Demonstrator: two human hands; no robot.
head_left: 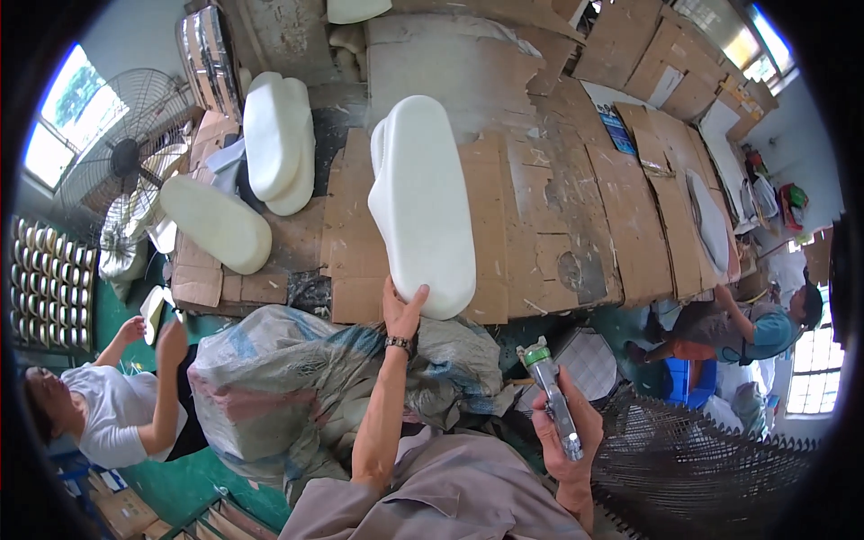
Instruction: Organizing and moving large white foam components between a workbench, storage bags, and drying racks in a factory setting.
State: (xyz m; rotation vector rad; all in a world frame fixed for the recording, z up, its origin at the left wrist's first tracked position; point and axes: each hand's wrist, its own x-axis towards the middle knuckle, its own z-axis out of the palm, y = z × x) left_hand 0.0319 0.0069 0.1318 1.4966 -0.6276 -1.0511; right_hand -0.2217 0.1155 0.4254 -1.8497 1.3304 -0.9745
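Note:
My left hand (402, 310) grips the lower end of a large, smooth white foam slipper (432, 207), thumb on its sole. The slipper is held up in front of the cardboard-covered bench with its sole towards me, and a bulging strap edge shows along its left side. In my right hand (574, 427), fingers wrapped round it, is a short silver hand tool with a green collar (551, 387), its head pointing up and left. The tool is apart from the slipper. Several similar white slippers lie on the left of the bench, one of them a cream slipper (216, 223).
Flattened cardboard (558, 207) covers the bench. A grey woven sack (279, 378) bulges between me and its front edge. A large caged fan (126, 157) stands at the left. One co-worker (121, 405) handles a pale piece at left; another (765, 328) is at far right.

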